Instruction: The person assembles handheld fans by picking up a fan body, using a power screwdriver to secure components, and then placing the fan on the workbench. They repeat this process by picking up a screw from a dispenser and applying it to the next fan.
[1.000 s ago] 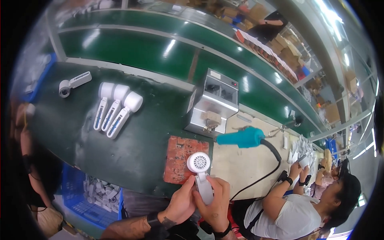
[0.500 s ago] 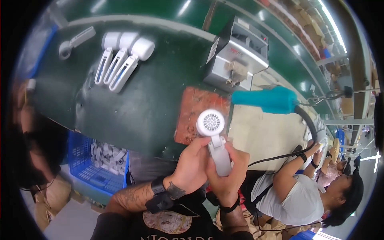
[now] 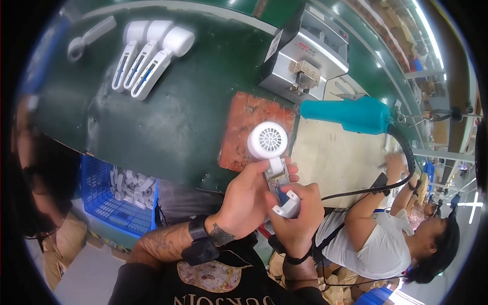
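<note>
Green bench | hands grip handheld fan | teal screwdriver beside

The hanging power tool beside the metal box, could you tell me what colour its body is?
The power tool is teal with a black cable, seen clearly in the head view.

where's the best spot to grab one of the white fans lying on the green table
Take a white fan by its long flat handle, coming straight down from above. All three lie flat and close side by side, handles toward the person and round heads away, so the rightmost one, with its outer edge free, is probably easiest. The bulky round head would be harder to pinch.
</note>
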Available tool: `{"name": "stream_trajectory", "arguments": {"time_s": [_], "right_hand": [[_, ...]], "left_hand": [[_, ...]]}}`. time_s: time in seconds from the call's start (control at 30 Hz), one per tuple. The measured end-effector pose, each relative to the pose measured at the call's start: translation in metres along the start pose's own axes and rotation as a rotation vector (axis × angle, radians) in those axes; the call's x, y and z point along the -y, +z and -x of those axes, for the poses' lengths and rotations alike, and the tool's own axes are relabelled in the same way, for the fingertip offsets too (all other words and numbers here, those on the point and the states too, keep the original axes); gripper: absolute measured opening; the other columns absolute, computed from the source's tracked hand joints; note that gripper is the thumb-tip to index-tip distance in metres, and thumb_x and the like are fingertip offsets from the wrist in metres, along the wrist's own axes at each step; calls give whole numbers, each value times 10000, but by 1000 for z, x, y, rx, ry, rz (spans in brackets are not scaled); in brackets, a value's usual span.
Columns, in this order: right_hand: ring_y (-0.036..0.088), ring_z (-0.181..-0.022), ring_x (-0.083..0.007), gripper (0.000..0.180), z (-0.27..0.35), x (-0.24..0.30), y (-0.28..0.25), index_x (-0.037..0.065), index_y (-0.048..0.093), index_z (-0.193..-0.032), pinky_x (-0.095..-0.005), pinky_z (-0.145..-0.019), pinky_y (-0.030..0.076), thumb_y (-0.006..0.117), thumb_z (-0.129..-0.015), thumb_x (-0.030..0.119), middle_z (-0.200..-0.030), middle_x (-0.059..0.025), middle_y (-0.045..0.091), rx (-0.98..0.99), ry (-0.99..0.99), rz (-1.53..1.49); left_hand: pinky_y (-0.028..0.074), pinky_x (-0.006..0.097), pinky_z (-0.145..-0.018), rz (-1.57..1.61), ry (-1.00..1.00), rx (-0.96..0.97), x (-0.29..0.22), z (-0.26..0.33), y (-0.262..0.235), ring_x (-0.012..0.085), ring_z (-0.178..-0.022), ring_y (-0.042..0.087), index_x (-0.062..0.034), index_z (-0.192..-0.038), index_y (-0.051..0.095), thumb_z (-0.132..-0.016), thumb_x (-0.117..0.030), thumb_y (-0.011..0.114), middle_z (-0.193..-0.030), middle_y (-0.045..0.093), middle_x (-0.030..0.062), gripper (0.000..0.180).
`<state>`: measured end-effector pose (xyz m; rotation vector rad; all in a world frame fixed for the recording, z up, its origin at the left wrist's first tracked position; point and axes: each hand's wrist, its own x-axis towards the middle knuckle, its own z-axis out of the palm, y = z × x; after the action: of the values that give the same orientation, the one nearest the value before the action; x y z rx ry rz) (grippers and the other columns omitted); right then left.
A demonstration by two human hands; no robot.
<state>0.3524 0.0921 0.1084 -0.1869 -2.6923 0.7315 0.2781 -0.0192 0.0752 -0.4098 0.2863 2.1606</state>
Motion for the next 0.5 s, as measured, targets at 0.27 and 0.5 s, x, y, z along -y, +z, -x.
{"name": "stream_trajectory", "arguments": {"time_s": [0.27, 0.5], "right_hand": [[631, -794, -328, 324, -21, 7, 16, 64, 631, -1008, -385, -693, 506, 843, -763, 64, -905, -132, 615, -55, 59, -98], [633, -811, -384, 297, -14, 6, -8, 65, 681, -1014, -443, -698, 525, 801, -742, 59, -938, -152, 641, 118, -54, -19]], "left_hand": [[471, 430, -1083, -22, 26, -33, -6, -1, 3, 259, -1207, 629, -3, -1364, 537, -1073, -331, 402, -1302, 649, 137, 458], [543, 356, -928, 15, -53, 43, 3, 0, -13, 220, -1061, 679, -32, -1388, 543, -1083, -305, 413, -1322, 651, 109, 430]]}}
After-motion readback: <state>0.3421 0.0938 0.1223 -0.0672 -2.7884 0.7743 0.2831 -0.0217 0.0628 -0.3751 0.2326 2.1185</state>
